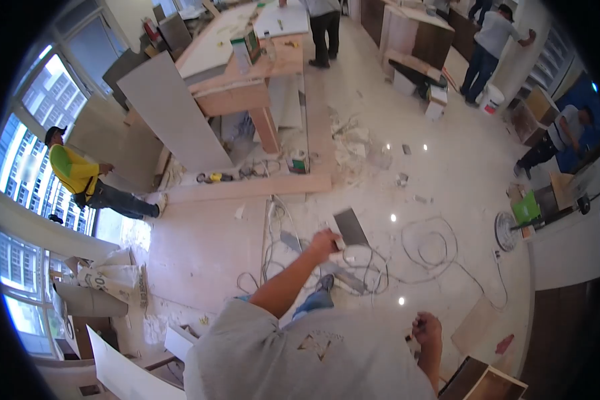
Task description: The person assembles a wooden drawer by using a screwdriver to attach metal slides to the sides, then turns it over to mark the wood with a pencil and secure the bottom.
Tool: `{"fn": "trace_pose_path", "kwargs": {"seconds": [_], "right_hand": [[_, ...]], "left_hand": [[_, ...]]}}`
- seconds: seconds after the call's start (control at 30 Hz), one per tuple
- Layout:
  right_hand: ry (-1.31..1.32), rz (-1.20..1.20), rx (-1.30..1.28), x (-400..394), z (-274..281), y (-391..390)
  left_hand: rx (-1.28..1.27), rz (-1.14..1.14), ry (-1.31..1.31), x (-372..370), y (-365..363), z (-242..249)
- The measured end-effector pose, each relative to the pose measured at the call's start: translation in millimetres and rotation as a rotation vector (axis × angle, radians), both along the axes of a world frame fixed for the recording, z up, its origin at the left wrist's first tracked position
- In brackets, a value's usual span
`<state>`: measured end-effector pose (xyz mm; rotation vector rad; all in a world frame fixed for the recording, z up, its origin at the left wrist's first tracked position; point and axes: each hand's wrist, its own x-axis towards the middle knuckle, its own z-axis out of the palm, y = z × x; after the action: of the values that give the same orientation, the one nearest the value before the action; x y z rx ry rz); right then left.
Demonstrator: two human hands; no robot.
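My left hand (323, 245) reaches forward over the floor, its fingers closed on a small whitish block (341, 244). Just beyond it in this view is a dark grey rectangular panel (351, 227). Grey cables (378, 270) lie looped below and around that hand, with flat grey strips (346, 276) among them. Low on the right, my right hand (428, 328) is held beside my body with curled fingers. A dark bit shows at its fingers, and I cannot tell what it is.
Left of my feet lies a large plywood sheet (207, 247). Ahead stands a wooden workbench (233, 97) with a leaning white panel (170, 110). A person in yellow (80, 173) stands left; others work farther back. A fan (505, 231) and an open wooden box (493, 387) are right.
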<state>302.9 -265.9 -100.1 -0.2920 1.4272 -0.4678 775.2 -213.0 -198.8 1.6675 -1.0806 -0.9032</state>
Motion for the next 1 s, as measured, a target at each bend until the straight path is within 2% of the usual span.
{"fn": "trace_pose_path", "kwargs": {"seconds": [0.03,0.07,0.1,0.13,0.2,0.3,0.47,0.53,0.63,0.73,0.87,0.93,0.97,1.0], "right_hand": [[0.002,-0.014,0.032,9,-11,-8],[0.145,0.526,-0.39,22,-22,-17],[-0.046,0.385,-0.174,23,-34,-23],[-0.189,0.227,0.054,47,-13,-25],[-0.183,0.181,0.073,92,13,-35],[-0.156,0.171,0.066,122,19,-56],[-0.207,0.297,-0.049,149,-4,-97],[-0.193,0.236,-0.087,155,-26,-122],[-0.168,0.28,-0.07,175,-28,-166],[-0.23,0.356,-0.072,186,-49,-223],[-0.25,0.435,-0.076,221,-35,-309],[-0.273,0.494,-0.125,235,-29,-344],[-0.173,0.606,-0.106,244,-9,-357],[-0.142,0.785,-0.273,246,-27,-372]], "left_hand": [[0.164,-0.018,-0.317,21,5,17],[0.317,-0.045,-0.593,42,9,35],[0.155,0.098,0.256,58,10,28],[-0.045,0.369,1.065,74,10,21],[-0.106,0.517,1.205,97,2,62],[-0.124,0.647,1.2,129,-12,69],[-0.177,0.635,1.263,171,-54,38],[-0.18,0.664,1.304,177,-80,45],[-0.225,0.769,1.318,180,-127,76],[-0.35,0.657,1.278,214,-170,64],[-0.405,0.806,1.182,228,-236,123],[-0.447,0.757,1.151,243,-270,141],[-0.453,0.74,1.135,250,-279,147],[-0.457,0.724,1.12,256,-287,152]]}}
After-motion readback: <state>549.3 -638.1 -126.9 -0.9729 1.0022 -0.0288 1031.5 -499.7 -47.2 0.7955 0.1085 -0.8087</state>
